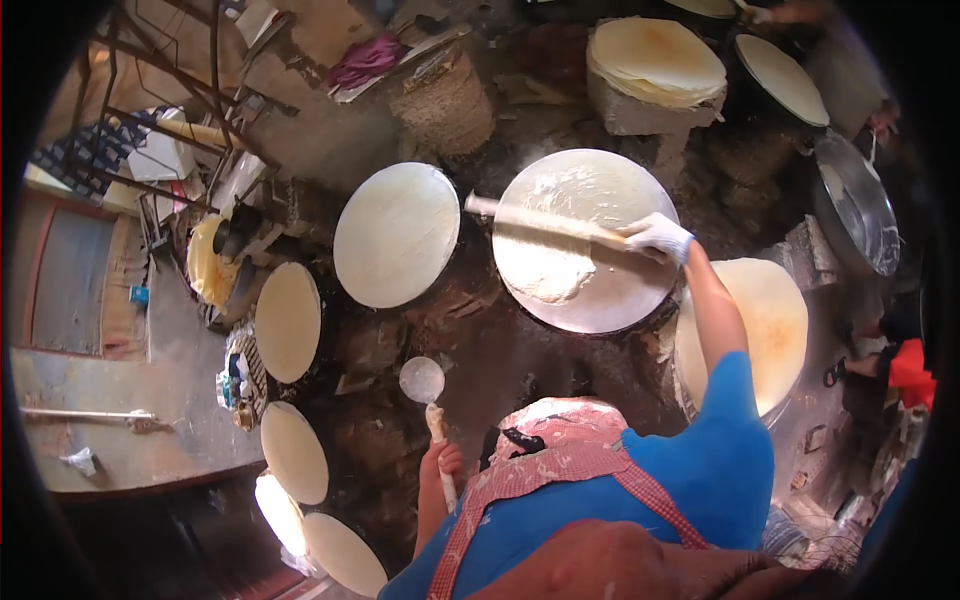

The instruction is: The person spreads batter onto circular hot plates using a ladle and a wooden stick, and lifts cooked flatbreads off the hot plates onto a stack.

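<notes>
My right hand (658,238), in a white glove, is closed round the handle of a long batter-coated wooden spreader (550,222). The spreader lies across a round griddle (625,300), over a smeared layer of pale batter (545,270); its far end reaches past the griddle's left edge. Low in front of me, my bare left hand (440,460) grips a ladle (422,380) by its whitish handle, with the round bowl pointing away from me. Under my right forearm sits a pile of thin round flatbreads (755,320), lightly browned in the middle.
Another griddle covered in pale batter (396,235) stands to the left, with several more rounds curving down the left side. A flatbread stack (655,60) rests on a block at the back. A metal basin (858,205) is at right, near another person's hand (884,122).
</notes>
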Available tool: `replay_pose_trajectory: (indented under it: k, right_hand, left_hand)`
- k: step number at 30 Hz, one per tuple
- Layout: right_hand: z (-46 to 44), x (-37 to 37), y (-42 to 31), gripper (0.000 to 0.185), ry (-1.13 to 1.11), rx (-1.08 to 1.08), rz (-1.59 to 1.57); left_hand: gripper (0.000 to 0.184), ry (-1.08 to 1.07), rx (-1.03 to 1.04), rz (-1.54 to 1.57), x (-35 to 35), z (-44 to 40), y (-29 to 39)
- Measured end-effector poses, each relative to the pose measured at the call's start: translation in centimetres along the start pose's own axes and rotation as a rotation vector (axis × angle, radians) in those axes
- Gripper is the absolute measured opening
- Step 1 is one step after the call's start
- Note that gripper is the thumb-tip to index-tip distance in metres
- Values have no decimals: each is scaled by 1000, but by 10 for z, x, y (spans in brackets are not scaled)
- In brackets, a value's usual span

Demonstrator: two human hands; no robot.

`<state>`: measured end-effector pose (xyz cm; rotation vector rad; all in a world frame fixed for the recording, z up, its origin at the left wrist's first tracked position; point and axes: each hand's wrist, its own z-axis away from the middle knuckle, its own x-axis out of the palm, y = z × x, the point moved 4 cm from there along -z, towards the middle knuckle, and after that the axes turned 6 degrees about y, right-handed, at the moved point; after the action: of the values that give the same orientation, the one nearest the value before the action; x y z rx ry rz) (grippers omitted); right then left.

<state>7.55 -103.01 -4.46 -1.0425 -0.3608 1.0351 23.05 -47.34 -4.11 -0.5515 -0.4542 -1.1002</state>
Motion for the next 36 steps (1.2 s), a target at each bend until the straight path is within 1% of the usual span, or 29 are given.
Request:
replay_pose_trajectory:
  k: [1,2,3,5,6,7,8,9,10,11,12,14,16,17,18,19,20,21,22,23,24,26,27,28,30,32,34,35,36]
  right_hand:
    - [-5,11,-3,45,-65,111,128]
    - [-2,15,14,45,-75,129,102]
    - [4,15,38,45,-83,149,81]
    - [61,7,24,44,-164,217,131]
    - [88,-7,48,46,-144,253,114]
    - [114,-19,83,48,-123,339,152]
    - [169,-23,76,45,8,325,172]
    - [206,-20,87,44,44,454,313]
    - [252,-17,103,47,151,354,75]
    - [285,1,139,49,263,322,-55]
    - [317,18,174,52,370,277,-184]
    - [342,110,133,50,548,378,-351]
    - [318,196,97,42,809,338,-285]
    - [291,232,96,36,886,222,-252]
    - [255,267,109,34,1025,5,-232]
    - [216,293,127,35,1043,-213,-85]
    - [195,312,110,33,989,-205,70]
    - [187,319,86,27,964,-42,453]
    - [191,324,88,27,987,-24,538]
    - [198,320,96,26,1018,-1,623]
    - [205,308,103,25,1056,21,718]
    - [237,286,119,22,1087,212,842]
    - [248,275,123,29,1103,245,735]
    - [253,268,124,31,1133,242,671]
    - [234,270,104,33,1251,119,308]
    - [195,284,82,35,1113,30,215]
    - [181,303,75,36,961,-40,476]
    - [188,302,85,34,960,-87,461]
    - [201,289,91,33,970,-35,503]
  left_hand:
    - [8,-20,-18,6,-6,0,6]
    - [13,-32,-34,10,-9,6,13]
    - [30,-62,-40,3,-7,11,15]
    - [36,-132,-97,-26,-9,14,26]
    - [40,-165,-123,-31,-15,17,32]
    - [38,-153,-144,-47,-20,16,42]
    - [37,-157,-152,-93,-22,16,50]
    - [35,-161,-163,-140,-23,14,58]
    - [34,-167,-178,-193,-24,11,66]
    - [20,-115,-190,-269,-25,8,76]
    - [16,-90,-232,-247,-23,3,90]
    - [13,-27,-322,-166,-39,1,103]
    - [14,24,-332,-269,-40,6,112]
    - [14,27,-322,-311,-41,10,114]
    - [13,14,-248,-382,-35,15,113]
    - [12,45,-305,-304,-38,16,112]
    - [12,78,-355,-234,-42,20,112]
    - [12,51,-357,-272,-47,21,115]
    - [13,29,-359,-322,-46,25,117]
    - [12,21,-225,-478,-46,31,121]
    - [12,-44,-351,-367,-55,31,124]
    - [16,-70,-276,-434,-53,46,122]
    - [17,-68,-281,-426,-56,50,126]
    - [18,-71,-286,-411,-60,52,129]
    - [18,-87,-328,-300,-67,54,125]
    - [16,-116,-343,-265,-77,47,126]
    - [14,-182,-374,-220,-72,51,115]
    - [14,-203,-361,-240,-76,52,116]
    - [14,-225,-350,-268,-76,54,117]
